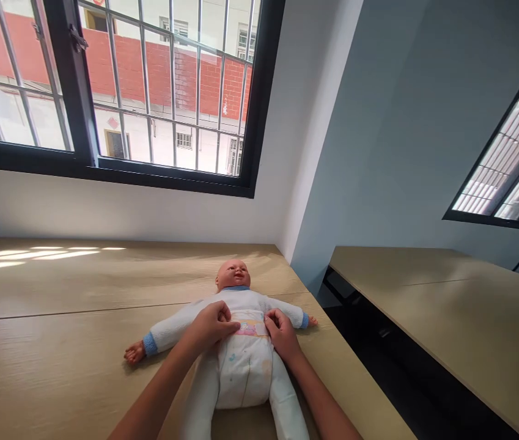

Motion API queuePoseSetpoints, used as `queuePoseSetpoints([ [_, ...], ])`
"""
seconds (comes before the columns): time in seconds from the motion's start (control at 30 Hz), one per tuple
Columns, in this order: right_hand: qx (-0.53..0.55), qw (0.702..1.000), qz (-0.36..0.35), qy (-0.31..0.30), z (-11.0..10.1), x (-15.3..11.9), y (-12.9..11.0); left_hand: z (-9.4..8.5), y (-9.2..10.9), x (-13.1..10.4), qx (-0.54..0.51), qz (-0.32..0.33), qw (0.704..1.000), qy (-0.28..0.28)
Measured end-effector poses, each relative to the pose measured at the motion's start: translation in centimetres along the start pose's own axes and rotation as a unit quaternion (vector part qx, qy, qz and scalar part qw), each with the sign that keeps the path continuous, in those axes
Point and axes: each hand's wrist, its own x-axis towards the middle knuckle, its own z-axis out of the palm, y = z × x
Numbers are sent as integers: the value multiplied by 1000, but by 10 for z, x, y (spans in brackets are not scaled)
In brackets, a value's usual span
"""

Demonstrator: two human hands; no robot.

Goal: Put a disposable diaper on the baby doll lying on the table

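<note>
A baby doll (236, 274) in a white outfit with blue cuffs lies on its back, arms spread, on a light wooden table (57, 360). Around its hips and belly is a white diaper (245, 373) with a coloured printed band at the waist. My left hand (216, 324) has its fingers closed at the left part of the waistband. At the band's right side my right hand (281, 330) pinches the diaper's edge, thumb and finger together. Whatever lies between the left fingertips is too small to make out.
A second wooden table (447, 305) stands to the right, past a dark gap. Behind the doll are a white wall (149, 214) and a barred window with a black frame (172, 177). Another window is in the right wall.
</note>
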Motion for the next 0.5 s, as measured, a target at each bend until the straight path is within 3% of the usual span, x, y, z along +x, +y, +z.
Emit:
queuePoseSetpoints([
  [0.1,1,1000,10,-2,0,1,2,-2,0,-2,41,-8,999,20],
  [0.5,1,1000,10,-8,0,3,8,-10,-4,0,73,-26,997,-15],
])
